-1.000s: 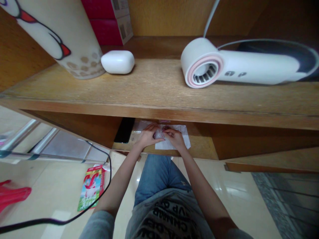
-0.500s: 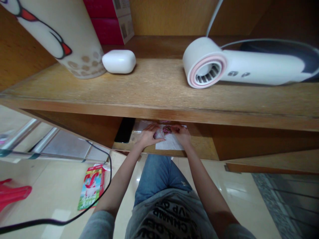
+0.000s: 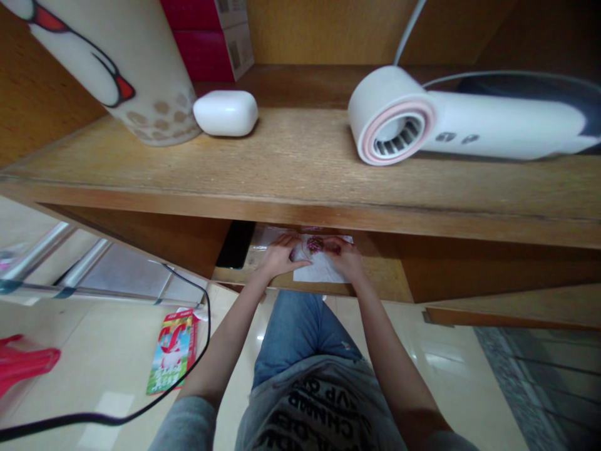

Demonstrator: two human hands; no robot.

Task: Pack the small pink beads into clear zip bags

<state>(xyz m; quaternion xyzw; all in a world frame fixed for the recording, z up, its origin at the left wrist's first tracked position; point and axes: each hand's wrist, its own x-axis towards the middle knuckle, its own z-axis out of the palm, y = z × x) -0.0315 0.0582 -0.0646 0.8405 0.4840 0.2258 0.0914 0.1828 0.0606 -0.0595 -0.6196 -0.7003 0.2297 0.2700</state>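
Reddish cluster (image 3: 315, 244), details too small

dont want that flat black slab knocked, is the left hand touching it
Apart: the head view plainly shows a strip of wooden board between the left hand and the flat black slab.

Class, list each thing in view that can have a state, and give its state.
Left hand: thumb apart from fingers, over the paper's left side
Right hand: fingers bent; grip unclear
White paper: spread out, partly covered
Dark reddish cluster: lying on the paper
White case: looks shut
Handheld fan: lying down; running or not, unclear
Pink boxes: stacked
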